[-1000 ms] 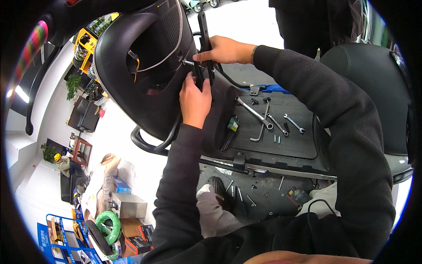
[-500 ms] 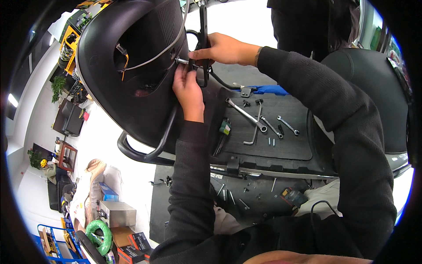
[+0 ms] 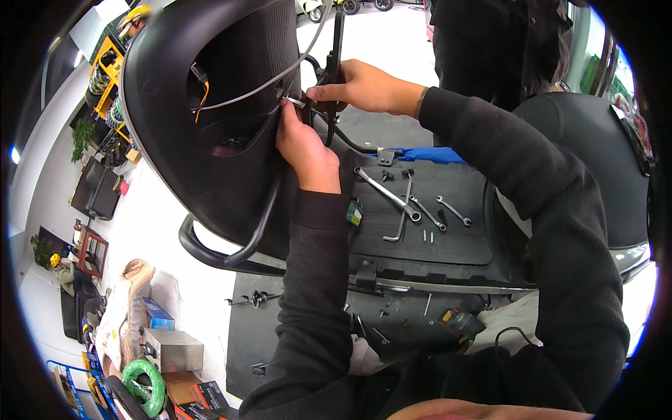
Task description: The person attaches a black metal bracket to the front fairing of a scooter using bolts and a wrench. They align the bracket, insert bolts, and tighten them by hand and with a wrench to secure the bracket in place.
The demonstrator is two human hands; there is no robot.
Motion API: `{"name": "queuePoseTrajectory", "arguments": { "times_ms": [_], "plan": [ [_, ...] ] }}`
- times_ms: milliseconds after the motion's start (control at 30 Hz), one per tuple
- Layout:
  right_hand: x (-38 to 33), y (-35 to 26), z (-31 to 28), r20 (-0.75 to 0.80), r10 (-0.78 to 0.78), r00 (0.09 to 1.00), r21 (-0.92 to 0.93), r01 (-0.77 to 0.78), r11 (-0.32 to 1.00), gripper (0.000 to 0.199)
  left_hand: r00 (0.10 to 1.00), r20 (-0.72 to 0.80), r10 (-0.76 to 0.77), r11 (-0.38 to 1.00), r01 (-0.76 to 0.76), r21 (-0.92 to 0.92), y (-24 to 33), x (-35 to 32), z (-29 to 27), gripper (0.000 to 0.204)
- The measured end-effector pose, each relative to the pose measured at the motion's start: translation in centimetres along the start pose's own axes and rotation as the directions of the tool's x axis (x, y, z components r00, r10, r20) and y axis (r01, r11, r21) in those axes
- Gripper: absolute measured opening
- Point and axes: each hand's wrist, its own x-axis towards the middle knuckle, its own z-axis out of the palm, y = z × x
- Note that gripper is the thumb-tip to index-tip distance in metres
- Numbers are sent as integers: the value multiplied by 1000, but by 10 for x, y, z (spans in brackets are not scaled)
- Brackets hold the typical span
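A black scooter leg shield with a hollow compartment fills the upper left. My left hand is closed, its fingertips pinching a short silver metal tube beside the shield. The tube lies between the shield and a black metal bracket that stands upright. From the right, my right hand grips this bracket between thumb and fingers; its fingertips are partly hidden behind it. A grey cable crosses the compartment and runs up past both hands.
On the footboard lie a long ring spanner, a hex key, two smaller spanners and two short silver tubes. The black seat is at right. A person in dark clothes stands beyond. Below, a dark mat holds loose parts.
The view has shifted slightly. My left hand now sits a little lower against the tube, with its fingers tilted more. The right hand keeps its grip on the bracket.
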Motion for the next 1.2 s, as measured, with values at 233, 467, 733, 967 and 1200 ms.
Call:
{"name": "queuePoseTrajectory", "arguments": {
  "times_ms": [233,467,733,967,1200],
  "plan": [
    [-7,2,7,207,192,959,-80,-179,981,79,994,-78,81,987,-69,144,1,-4,6,42],
    [-11,17,16,284,126,951,98,-159,982,39,998,-56,15,999,-13,40,3,-7,8,41],
    [-10,26,14,260,18,965,220,-77,972,33,1000,21,-11,999,11,30,8,-3,6,40],
    [-6,18,0,252,-46,967,245,-18,969,31,996,38,83,995,-85,49,15,-9,12,38],
    [-9,13,-1,246,-21,969,232,-37,972,33,997,61,47,993,-53,103,13,-3,10,40]
  ]
}}
